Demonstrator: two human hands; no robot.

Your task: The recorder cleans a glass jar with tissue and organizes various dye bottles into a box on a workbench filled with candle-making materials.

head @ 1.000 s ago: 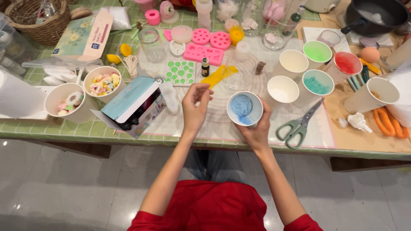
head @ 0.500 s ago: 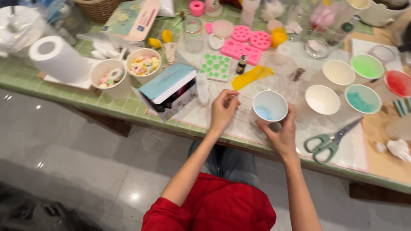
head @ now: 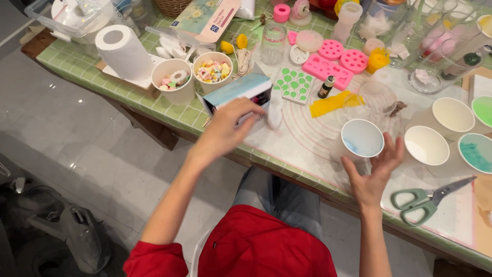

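1. The left hand (head: pixel 225 131) reaches over the bench edge with its fingers spread and slightly curled, lying against the front of a small box with a light blue lid (head: pixel 238 92); from this view I cannot tell whether it grips the box or only touches it.
2. The right hand (head: pixel 373 172) is wide, fingers fanned and palm facing the paper cup with blue residue (head: pixel 361 139); the fingertips sit just beside the cup's near wall and hold nothing.
3. That cup stands upright on the white silicone mat (head: pixel 307 136), between the two hands and closer to the right one.
4. Just right of it stands an empty white cup (head: pixel 426 146), then a cup of teal powder (head: pixel 476 152).
5. Green-handled scissors (head: pixel 423 200) lie on the mat to the right of the right hand.
6. Behind the box stand two cups of pastel pieces (head: pixel 195 74) and a roll of paper towel (head: pixel 123 48).
7. Further back lie a green dotted mould (head: pixel 293 84), pink moulds (head: pixel 330 59), a small dark bottle (head: pixel 325 87) and a yellow strip (head: pixel 332 104).
8. The bench (head: pixel 174 115) has a green tiled top.
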